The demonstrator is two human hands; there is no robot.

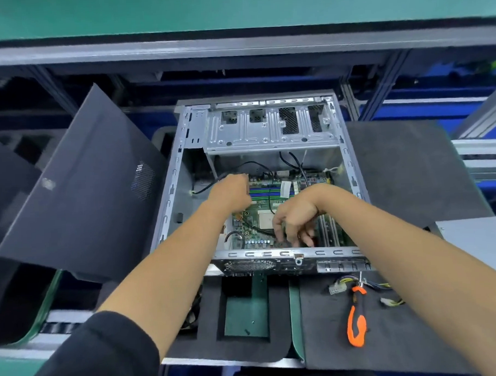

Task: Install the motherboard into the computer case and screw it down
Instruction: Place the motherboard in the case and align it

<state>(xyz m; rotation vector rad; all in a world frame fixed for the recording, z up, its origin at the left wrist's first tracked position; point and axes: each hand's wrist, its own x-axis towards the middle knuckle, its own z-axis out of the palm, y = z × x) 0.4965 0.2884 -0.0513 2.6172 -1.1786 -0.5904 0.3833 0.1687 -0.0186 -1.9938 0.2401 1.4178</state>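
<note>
An open silver computer case (pixel 171 185) lies flat in the middle of the bench. A green motherboard (pixel 252 216) rests on its floor, with blue memory slots and black cables crossing it. My left hand (pixel 231 192) reaches deep into the case at the board's far left corner, fingers curled; what it holds is hidden. My right hand (pixel 295 214) hovers over the board's near edge, its fingers curled down onto the board beside the expansion slots. An orange-and-black screwdriver (pixel 356 322) lies on the dark foam mat to the right, outside the case.
The case's dark side panel (pixel 79 189) leans at the left. A foam mat (pixel 405 169) flanks the case on the right. Loose power connectors with yellow wires (pixel 338 287) lie near the screwdriver. A small screw (pixel 247 332) sits in the green cut-out below the case.
</note>
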